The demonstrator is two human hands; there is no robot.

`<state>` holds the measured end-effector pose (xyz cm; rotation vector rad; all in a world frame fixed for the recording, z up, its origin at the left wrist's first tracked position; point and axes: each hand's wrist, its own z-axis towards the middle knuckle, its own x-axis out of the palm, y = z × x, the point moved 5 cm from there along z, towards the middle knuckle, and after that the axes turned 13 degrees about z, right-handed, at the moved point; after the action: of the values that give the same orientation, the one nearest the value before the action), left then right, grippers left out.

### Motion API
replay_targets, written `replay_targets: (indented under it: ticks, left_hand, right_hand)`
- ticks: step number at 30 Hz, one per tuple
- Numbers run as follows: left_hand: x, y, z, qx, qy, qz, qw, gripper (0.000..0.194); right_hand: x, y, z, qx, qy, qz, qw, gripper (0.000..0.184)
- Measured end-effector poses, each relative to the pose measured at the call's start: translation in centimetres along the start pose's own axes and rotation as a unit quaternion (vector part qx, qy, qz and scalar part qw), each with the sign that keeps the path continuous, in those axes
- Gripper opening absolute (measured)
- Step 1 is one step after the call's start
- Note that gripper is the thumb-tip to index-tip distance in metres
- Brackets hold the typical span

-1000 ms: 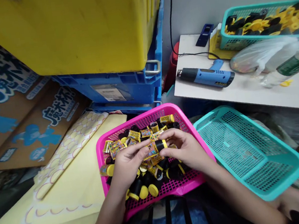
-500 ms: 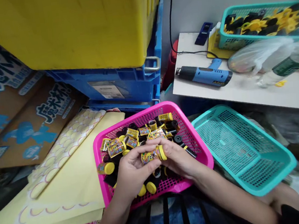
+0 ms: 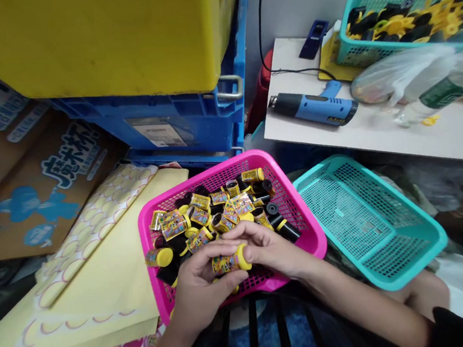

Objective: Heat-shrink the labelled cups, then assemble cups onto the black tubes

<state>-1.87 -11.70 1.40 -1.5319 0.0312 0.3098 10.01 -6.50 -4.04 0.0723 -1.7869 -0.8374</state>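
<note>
Over the near side of a pink basket (image 3: 274, 166), my left hand (image 3: 199, 280) is closed around a small printed tube with a yellow cap (image 3: 225, 263). The tube lies sideways, its capped end pointing right. My right hand (image 3: 267, 247) grips that capped end, thumb on the cap and fingers curled above. Below and beyond my hands, the basket holds several similar printed tubes (image 3: 201, 239), black cylinders (image 3: 288, 230) and loose printed labels (image 3: 173, 225). One yellow-capped tube (image 3: 163, 256) rests at the basket's left wall. My hands hide part of the basket's contents.
A teal basket (image 3: 372, 235) stands to the right. On the white table (image 3: 306, 137) are a blue heat gun (image 3: 316, 109), a plastic bottle (image 3: 436, 97) and another teal basket (image 3: 352, 56) of parts. Stacked yellow (image 3: 116, 42) and blue crates (image 3: 205, 126) rise ahead; cartons (image 3: 36, 190) stand left.
Both hands have brought the tube slightly left and nearer to my body, uncovering more labels and tubes in the basket. The view has shifted a little.
</note>
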Motion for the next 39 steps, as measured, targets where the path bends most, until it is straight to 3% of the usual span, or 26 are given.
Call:
replay_targets:
  ticks: [2, 4, 6, 8, 10, 11, 12, 14, 17, 18, 20, 22, 24, 26, 28, 30, 35, 37, 39]
  left_hand:
    - [-0.4, 0.1, 0.0, 0.016, 0.002, 0.039, 0.999, 0.034]
    - [-1.0, 0.2, 0.2, 0.043, 0.008, 0.141, 0.989, 0.026]
    - [-1.4, 0.5, 0.5, 0.073, 0.026, 0.289, 0.954, 0.018]
    - [-1.6, 1.0, 0.7, 0.088, 0.051, 0.424, 0.900, 0.014]
    - [-1.5, 1.7, 0.8, 0.089, 0.083, 0.493, 0.861, 0.022]
    - [-1.4, 1.9, 0.8, 0.090, 0.095, 0.503, 0.855, 0.027]
    - [-1.3, 1.9, 0.9, 0.094, 0.101, 0.500, 0.855, 0.030]
    - [-1.3, 1.6, 1.2, 0.112, 0.079, 0.479, 0.867, 0.026]
    - [-1.6, 0.8, 2.3, 0.118, -0.016, 0.429, 0.896, 0.016]
    - [-1.7, 0.6, 2.8, 0.107, -0.039, 0.400, 0.910, 0.016]
    - [-1.3, 0.7, 3.9, 0.061, -0.046, 0.315, 0.946, 0.022]
    - [-0.5, 1.0, 4.8, -0.001, -0.021, 0.206, 0.978, 0.034]
    - [0.0, 1.2, 5.2, -0.051, -0.020, 0.108, 0.993, 0.037]
    - [0.1, 1.1, 5.4, -0.077, -0.055, 0.039, 0.995, 0.035]
    - [0.0, 1.1, 5.4, -0.092, -0.078, -0.004, 0.993, 0.038]
    - [0.1, 1.3, 5.4, -0.107, -0.076, -0.032, 0.991, 0.043]
    - [-0.2, 2.0, 5.4, -0.139, -0.076, -0.087, 0.984, 0.051]
    - [-0.7, 2.0, 5.2, -0.137, -0.102, -0.053, 0.984, 0.045]
    - [-1.2, 1.9, 4.9, -0.132, -0.130, 0.003, 0.983, 0.034]
  right_hand:
    - [-0.1, 1.4, 0.2, 0.016, 0.001, -0.122, 0.992, 0.056]
    - [-0.5, 4.2, 0.8, -0.017, -0.038, -0.285, 0.958, 0.048]
    - [-1.5, 7.4, 1.7, -0.074, -0.130, -0.466, 0.872, 0.036]
    - [-2.5, 9.5, 2.9, -0.075, -0.209, -0.644, 0.732, 0.035]
    - [-3.5, 9.9, 4.2, -0.029, -0.224, -0.754, 0.616, 0.032]
    - [-3.9, 9.6, 4.7, -0.009, -0.216, -0.779, 0.588, 0.031]
    - [-4.3, 9.3, 5.1, 0.001, -0.206, -0.790, 0.578, 0.029]
    - [-4.6, 8.9, 5.4, 0.000, -0.190, -0.787, 0.587, 0.021]
    - [-4.0, 9.2, 4.8, -0.011, -0.170, -0.783, 0.598, 0.012]
    - [-3.4, 9.5, 4.4, -0.021, -0.150, -0.775, 0.613, 0.011]
    - [-1.5, 9.9, 3.6, -0.059, -0.086, -0.731, 0.674, 0.010]
    - [0.4, 10.3, 2.7, -0.105, -0.023, -0.648, 0.754, 0.012]
    - [1.4, 10.3, 2.0, -0.127, -0.015, -0.540, 0.832, 0.012]
    - [1.3, 9.5, 1.8, -0.114, -0.029, -0.418, 0.901, 0.023]
    - [0.8, 8.4, 1.8, -0.095, -0.036, -0.332, 0.938, 0.038]
    - [0.5, 7.8, 1.9, -0.097, -0.042, -0.324, 0.940, 0.038]
    - [0.9, 8.7, 1.3, -0.115, -0.049, -0.417, 0.900, 0.039]
    - [0.9, 9.1, 0.5, -0.084, -0.061, -0.502, 0.859, 0.029]
    - [0.2, 8.2, -0.6, 0.009, -0.052, -0.618, 0.784, 0.019]
